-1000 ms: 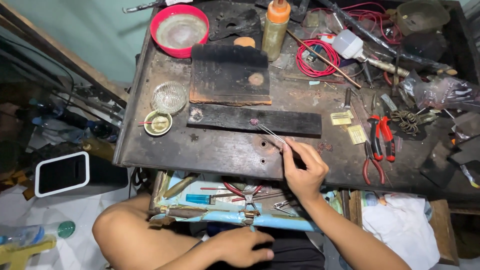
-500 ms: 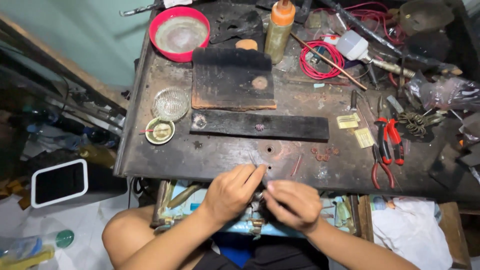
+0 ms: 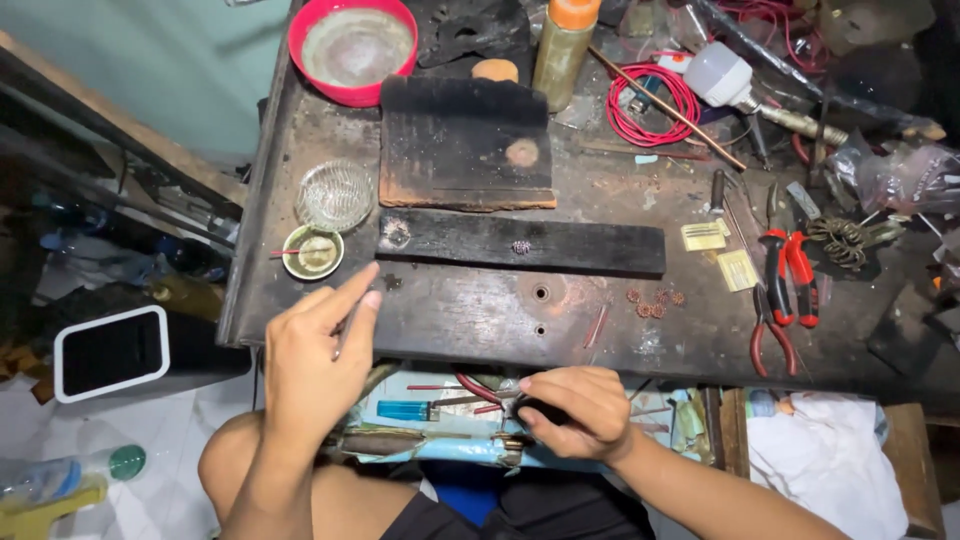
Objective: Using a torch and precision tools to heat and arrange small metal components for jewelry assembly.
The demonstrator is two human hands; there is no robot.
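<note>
I am looking down on the dark, stained counter (image 3: pixel 480 320), which is filling most of the view and carrying everything else. On it, toward the far side, a charred square block (image 3: pixel 465 140) is lying flat, and just in front of it a long black wooden strip (image 3: pixel 520 243) is running left to right. A red bowl (image 3: pixel 352 48) is sitting at the far left corner, with a coil of red wire (image 3: pixel 655 105) well to its right and a white bulb (image 3: pixel 722 75) just beyond that. Red-handled pliers (image 3: pixel 785 290) are lying near the right edge. A ribbed glass dish (image 3: pixel 335 195) and a small round tin (image 3: pixel 312 252) are standing side by side at the left, just off the strip's end. Below the counter edge, an open drawer (image 3: pixel 450 430) of small tools is sitting over my lap. My left hand (image 3: pixel 310 360) is hovering over the counter's near left edge, fingers (image 3: pixel 365 295) clenched lightly around thin tweezers (image 3: pixel 345 335) that are barely showing between thumb and forefinger, close to the tin. My right hand (image 3: pixel 575 410) is curling over the drawer, fingers closed around a small dark thing (image 3: pixel 530 410) I cannot make out. A few tiny copper rings (image 3: pixel 655 300) are lying scattered on the counter, between the strip and the pliers, well apart from both hands.
</note>
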